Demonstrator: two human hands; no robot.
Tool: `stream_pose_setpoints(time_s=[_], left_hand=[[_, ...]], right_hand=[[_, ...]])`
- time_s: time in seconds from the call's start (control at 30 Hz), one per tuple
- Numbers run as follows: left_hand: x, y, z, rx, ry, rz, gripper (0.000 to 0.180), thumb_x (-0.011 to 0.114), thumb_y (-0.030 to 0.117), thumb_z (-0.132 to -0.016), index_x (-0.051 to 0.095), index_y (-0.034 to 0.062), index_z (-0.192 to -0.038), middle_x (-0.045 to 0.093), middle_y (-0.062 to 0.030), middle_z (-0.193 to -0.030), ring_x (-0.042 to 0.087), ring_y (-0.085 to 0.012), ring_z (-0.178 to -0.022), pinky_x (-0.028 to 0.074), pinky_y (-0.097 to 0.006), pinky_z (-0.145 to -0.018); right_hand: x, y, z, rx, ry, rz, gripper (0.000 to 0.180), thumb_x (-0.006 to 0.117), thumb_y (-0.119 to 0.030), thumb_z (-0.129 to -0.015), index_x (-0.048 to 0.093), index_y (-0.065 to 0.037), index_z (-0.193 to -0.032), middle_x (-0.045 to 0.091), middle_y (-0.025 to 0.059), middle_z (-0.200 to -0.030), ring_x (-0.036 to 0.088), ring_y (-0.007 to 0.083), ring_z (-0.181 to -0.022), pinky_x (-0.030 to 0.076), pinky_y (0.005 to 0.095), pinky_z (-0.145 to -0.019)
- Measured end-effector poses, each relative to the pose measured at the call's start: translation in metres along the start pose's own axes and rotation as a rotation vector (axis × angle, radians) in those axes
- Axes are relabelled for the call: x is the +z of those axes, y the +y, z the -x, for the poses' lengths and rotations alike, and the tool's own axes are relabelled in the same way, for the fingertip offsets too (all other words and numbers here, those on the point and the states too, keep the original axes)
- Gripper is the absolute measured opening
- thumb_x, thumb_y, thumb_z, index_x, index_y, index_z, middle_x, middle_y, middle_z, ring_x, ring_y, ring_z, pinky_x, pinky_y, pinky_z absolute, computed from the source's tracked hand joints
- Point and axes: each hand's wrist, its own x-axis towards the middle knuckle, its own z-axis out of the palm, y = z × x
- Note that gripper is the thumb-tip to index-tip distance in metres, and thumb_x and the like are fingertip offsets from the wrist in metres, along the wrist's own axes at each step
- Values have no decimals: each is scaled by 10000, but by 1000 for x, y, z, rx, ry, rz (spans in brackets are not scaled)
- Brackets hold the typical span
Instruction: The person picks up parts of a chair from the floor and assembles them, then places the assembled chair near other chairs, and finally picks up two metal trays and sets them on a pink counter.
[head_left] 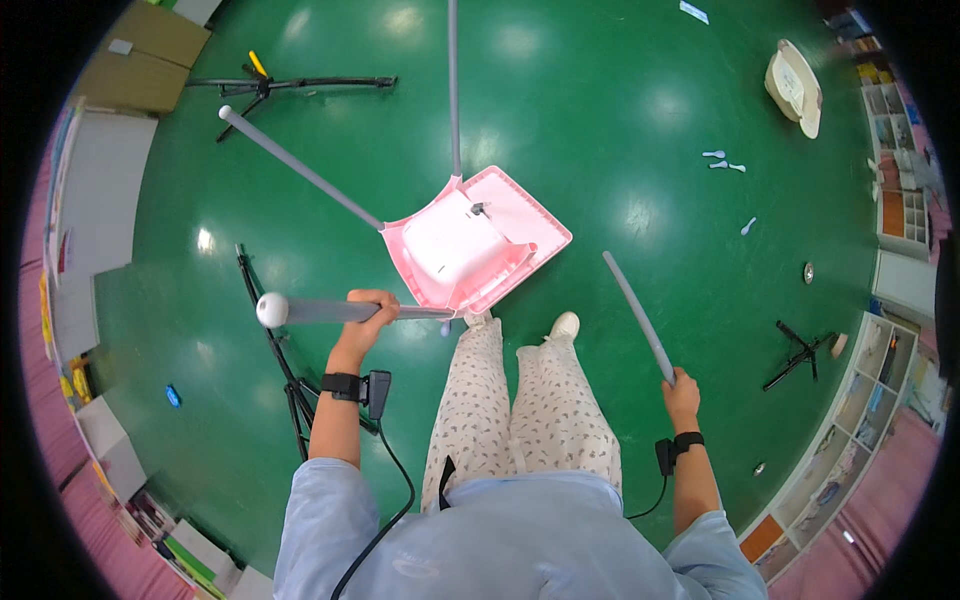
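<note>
A black tripod [290, 378] lies toward the glossy floor's [690, 250] left edge; left grip [380, 308] clasps the pink plastic frame's [455, 240] gray leg [335, 311], right grip [682, 396] a smooth tube [638, 312].

We've got both arms out front, well apart. Our left grip [374, 310] is closed, fingers curled, forward and left of our legs [472, 400]; left forearm [335, 435] slants slightly inward, wrist bent a little inward too. Our right grip [682, 399] is also closed, nearer our torso [510, 530] and outside the right leg; right forearm [695, 490] leans slightly inward, wrist about in line. Legs side by side; right foot [565, 325] visible, left foot [482, 319] partly hidden.
</note>
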Motion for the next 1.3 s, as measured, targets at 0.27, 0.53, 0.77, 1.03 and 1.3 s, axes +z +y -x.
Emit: stream_pose_setpoints(time_s=[0.27,0.53,0.77,1.03,1.3], left_hand=[[-36,-41,40,-5,7,-217,127,570,-10,-688,481,-25,-598,532,-79,-615,505,-151,-588,406,-269,-570],[-15,-36,61,-122,62,-437,30,571,-20,-725,597,-31,-717,648,-151,-806,618,-227,-706,481,-287,-650],[-3,-39,65,-69,117,-407,42,553,-14,-735,594,-19,-743,648,-124,-791,623,-209,-715,486,-283,-672],[8,-39,71,-50,145,-415,43,553,-11,-721,592,-4,-735,643,-115,-757,622,-223,-679,481,-287,-634],[7,-36,77,-54,186,-367,42,549,-14,-720,588,0,-726,633,-103,-732,600,-205,-633,465,-278,-600]], right_hand=[[14,-55,-42,-249,-87,75,300,603,-133,-706,552,-66,-994,632,182,-826,614,364,-762,501,453,-667],[-17,-118,-67,-250,-203,245,296,561,-223,-759,543,-78,-1016,626,188,-884,608,360,-821,494,460,-714],[-22,-137,-83,-320,-299,287,295,538,-224,-764,557,-57,-1007,624,198,-909,603,367,-853,490,454,-749],[-34,-149,-93,-383,-287,346,277,523,-217,-750,600,-61,-965,626,195,-911,596,366,-871,481,454,-768],[-58,-180,-117,-497,-288,464,280,523,-216,-741,618,-45,-942,624,201,-907,595,363,-862,479,451,-769]])
